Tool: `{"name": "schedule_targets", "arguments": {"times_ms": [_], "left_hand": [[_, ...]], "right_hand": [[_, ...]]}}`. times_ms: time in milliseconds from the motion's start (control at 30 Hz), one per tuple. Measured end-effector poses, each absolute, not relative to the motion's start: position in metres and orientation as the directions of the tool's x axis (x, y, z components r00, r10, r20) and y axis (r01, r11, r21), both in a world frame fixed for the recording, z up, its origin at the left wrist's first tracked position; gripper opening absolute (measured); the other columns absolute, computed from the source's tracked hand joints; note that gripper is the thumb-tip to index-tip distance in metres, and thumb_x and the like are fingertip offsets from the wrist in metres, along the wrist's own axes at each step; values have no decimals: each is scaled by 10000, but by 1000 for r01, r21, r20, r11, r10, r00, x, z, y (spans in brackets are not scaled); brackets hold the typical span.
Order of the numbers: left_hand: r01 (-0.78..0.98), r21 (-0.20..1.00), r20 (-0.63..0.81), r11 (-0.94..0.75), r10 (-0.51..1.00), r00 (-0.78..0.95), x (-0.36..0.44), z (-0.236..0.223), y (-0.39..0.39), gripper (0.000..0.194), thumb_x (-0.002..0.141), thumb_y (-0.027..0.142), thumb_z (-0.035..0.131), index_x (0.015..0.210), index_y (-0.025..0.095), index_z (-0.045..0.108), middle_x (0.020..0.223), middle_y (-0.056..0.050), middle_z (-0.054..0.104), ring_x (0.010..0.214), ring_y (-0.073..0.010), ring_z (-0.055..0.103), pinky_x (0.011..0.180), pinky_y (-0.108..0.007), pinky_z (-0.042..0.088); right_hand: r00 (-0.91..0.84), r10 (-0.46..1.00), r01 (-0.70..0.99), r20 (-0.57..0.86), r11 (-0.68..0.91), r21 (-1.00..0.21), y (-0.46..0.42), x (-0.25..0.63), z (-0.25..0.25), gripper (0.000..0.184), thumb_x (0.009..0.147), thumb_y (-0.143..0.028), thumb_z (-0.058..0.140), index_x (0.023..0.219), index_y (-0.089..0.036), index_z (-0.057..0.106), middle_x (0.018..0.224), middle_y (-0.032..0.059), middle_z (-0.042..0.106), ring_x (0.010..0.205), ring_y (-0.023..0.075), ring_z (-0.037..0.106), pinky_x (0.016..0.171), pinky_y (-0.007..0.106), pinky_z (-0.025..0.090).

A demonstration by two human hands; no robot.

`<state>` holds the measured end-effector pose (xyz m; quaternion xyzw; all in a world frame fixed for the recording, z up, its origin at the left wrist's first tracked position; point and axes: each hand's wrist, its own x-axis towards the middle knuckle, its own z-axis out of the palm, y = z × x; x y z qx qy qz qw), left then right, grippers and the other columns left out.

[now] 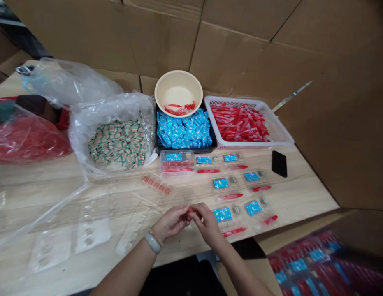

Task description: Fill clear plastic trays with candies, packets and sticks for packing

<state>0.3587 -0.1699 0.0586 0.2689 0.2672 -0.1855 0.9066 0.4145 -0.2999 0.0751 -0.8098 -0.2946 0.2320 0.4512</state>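
Note:
My left hand point(173, 222) and my right hand point(206, 224) meet above the table's front part, fingers pinched together around a small red piece point(190, 210). My fingers cover most of it, so its exact kind is hidden. Just beyond my hands lies a clear plastic tray holding a row of small red squares point(156, 185). To the right, several clear trays each hold a blue packet point(222, 214), a small green-and-tan block point(236, 209) and a red pen-shaped piece point(234, 232). A fuller clear tray point(178, 163) stands behind, with red squares in it too.
At the back are a plastic bag of green-and-tan blocks point(119, 144), a black bin of blue packets point(183, 131), a cream bowl point(179, 88) and a white basket point(279, 127) of red pieces. A phone point(279, 163) lies right. Clear trays point(51, 248) lie left; a carton of filled packs point(314, 263) stands lower right.

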Motion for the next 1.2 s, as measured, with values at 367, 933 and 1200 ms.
{"name": "schedule_targets", "arguments": {"times_ms": [367, 933, 1200], "left_hand": [[290, 933, -213, -212, 325, 921, 357, 36, -160, 182, 760, 191, 456, 834, 180, 622, 893, -57, 567, 897, -185, 484, 852, -363, 367], [483, 646, 73, -592, 678, 732, 232, 106, 30, 278, 798, 251, 421, 1032, 163, 542, 1035, -101, 558, 995, -194, 502, 884, -372, 402], [690, 394, 279, -607, 794, 540, 203, 193, 303, 300, 803, 226, 360, 1010, 138, 558, 1068, -98, 569, 1019, -175, 491, 905, -292, 354]], "right_hand": [[793, 597, 494, -122, -746, -446, -267, 439, 45, 191, 811, -251, 418, 824, -163, 588, 795, 88, 593, 729, 197, 535, 644, 298, 384], [867, 488, 427, -96, -829, -362, -247, 428, 42, 365, 753, -434, 410, 893, -132, 559, 794, 118, 607, 746, 249, 565, 656, 354, 390], [693, 721, 506, 15, -471, -723, -64, 364, 86, 257, 756, -401, 446, 805, -186, 579, 700, 71, 593, 638, 206, 543, 611, 326, 418]]}}
